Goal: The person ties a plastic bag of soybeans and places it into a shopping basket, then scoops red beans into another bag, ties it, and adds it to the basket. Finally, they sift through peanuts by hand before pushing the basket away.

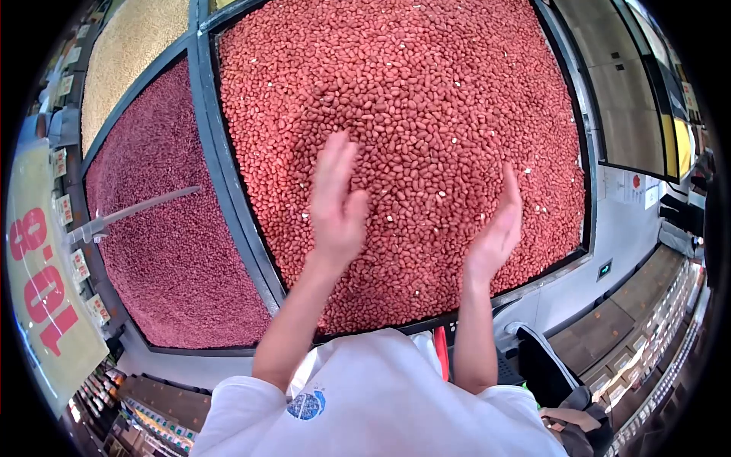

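Both of my hands are over a wide bin heaped with red-skinned peanuts [426, 99]. My left hand [339, 202] is left of the middle of the heap, fingers stretched toward the far side and slightly blurred, thumb apart. To the right, my right hand [499, 232] is turned edge-on with its fingers extended. The palms face each other across a broad patch of peanuts, and neither hand holds anything. A few pale, skinless pieces are scattered among the red ones.
Dark frame bars [217, 160] separate the peanuts from a bin of small dark-red beans [167, 221] and one of pale grains [137, 57]. A price sign [53, 282] on a clear holder [145, 204] stands left. Wooden-topped shelving [609, 327] is at lower right.
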`<state>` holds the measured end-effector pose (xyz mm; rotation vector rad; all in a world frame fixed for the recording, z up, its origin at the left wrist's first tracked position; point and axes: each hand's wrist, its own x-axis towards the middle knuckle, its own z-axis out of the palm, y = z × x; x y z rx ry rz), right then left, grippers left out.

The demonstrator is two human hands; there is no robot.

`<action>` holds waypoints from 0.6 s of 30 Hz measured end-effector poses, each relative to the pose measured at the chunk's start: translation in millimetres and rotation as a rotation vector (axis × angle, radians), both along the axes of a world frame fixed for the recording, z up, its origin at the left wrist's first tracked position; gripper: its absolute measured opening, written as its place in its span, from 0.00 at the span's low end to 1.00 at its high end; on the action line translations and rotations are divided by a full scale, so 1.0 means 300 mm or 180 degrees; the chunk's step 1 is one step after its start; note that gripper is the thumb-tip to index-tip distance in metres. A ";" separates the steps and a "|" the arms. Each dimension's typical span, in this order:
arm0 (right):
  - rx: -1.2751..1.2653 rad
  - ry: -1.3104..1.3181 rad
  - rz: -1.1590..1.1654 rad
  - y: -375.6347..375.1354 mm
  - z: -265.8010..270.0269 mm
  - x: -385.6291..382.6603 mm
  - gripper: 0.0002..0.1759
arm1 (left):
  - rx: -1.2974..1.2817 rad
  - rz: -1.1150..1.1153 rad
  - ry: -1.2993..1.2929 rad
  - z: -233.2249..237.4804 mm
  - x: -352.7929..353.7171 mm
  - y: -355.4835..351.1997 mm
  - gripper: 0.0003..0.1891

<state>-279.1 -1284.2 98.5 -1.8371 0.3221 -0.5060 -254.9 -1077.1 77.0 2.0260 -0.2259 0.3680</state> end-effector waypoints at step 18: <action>-0.0450 0.0365 -0.0796 -0.135 -0.240 0.024 0.32 | -0.0513 0.0855 0.0816 -0.182 0.166 0.101 0.41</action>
